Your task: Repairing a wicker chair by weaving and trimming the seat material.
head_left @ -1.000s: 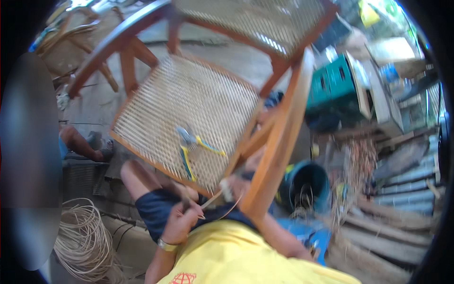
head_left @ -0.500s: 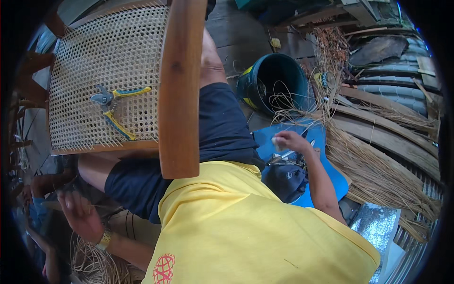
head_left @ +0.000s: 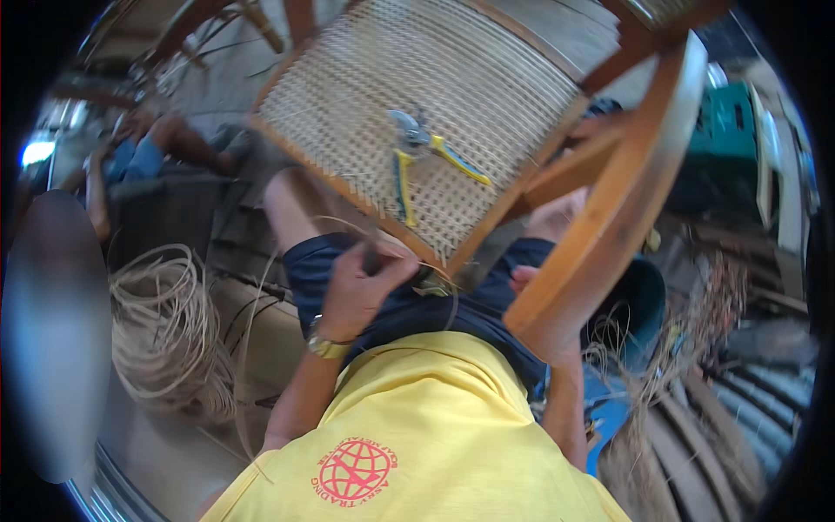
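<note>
Just one pruner [head_left: 417, 139] on one cane seat [head_left: 509, 109]; left hand [head_left: 365, 285] narrow around one dark object [head_left: 371, 258], right hand [head_left: 523, 277], grip unclear.

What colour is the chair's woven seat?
The woven seat is pale tan, best seen in the head view.

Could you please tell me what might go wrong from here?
The shears lie loose, handles spread, on the woven seat; a bump to the chair might slide them off. The right hand, mostly hidden behind the wooden armrest, could knock against it. Loose strands from the coil of cane, left of the watch, might snag its band.
</note>
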{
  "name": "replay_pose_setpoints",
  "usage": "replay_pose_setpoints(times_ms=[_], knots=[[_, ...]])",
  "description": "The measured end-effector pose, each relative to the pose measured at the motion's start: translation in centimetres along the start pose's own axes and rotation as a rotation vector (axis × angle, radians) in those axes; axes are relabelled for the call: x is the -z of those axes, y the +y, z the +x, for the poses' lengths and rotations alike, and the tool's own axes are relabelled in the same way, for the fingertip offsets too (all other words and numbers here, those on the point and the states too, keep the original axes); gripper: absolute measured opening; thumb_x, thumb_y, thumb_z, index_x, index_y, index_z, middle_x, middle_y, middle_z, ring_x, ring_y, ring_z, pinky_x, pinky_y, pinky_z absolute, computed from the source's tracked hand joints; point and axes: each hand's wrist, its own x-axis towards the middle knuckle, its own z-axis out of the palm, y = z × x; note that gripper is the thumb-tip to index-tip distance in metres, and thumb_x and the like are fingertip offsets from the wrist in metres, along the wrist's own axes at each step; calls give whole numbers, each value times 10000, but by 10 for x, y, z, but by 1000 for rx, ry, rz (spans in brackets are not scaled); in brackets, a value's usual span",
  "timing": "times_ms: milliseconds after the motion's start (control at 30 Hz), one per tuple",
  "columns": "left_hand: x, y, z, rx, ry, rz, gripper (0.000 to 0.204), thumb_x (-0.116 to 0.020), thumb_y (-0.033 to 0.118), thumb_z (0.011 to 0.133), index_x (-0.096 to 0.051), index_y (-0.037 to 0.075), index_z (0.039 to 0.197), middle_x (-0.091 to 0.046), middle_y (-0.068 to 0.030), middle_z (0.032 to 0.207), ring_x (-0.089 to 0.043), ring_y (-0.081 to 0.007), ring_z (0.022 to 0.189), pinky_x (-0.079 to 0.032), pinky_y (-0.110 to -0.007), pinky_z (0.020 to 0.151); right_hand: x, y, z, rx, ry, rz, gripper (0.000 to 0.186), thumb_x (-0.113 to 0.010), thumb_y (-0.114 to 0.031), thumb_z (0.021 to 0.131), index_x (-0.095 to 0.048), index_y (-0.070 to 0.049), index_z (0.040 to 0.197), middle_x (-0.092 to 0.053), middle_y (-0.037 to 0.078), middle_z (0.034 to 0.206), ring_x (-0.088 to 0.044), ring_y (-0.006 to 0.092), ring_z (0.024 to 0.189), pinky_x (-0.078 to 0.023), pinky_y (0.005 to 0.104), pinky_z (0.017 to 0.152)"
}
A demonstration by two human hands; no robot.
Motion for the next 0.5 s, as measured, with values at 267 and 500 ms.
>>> replay_pose_setpoints(times_ms=[267, 500], knots=[[5, -17, -8, 18, -74, -217, 117, -711, 139, 946, -670, 30, 960, -685, -29, 945, -601, -62, 791, -492, -238, 709, -93, -53, 83, -469, -625, 444, 418, -635, -338, 1003, -576, -40, 1291, -630, 12, 877, -491, 62, 595, -363, 194, 526], [44, -19, 19, 114, 30, -1090, 255, -584, 310, 1030, -637, 76, 1116, -684, -24, 925, -377, -23, 522, -379, -207, 503, -53, -50, 85, -372, -413, -41, 234, -658, -275, 980, -687, -44, 958, -514, -61, 688, -391, 26, 557, -276, 201, 490]])
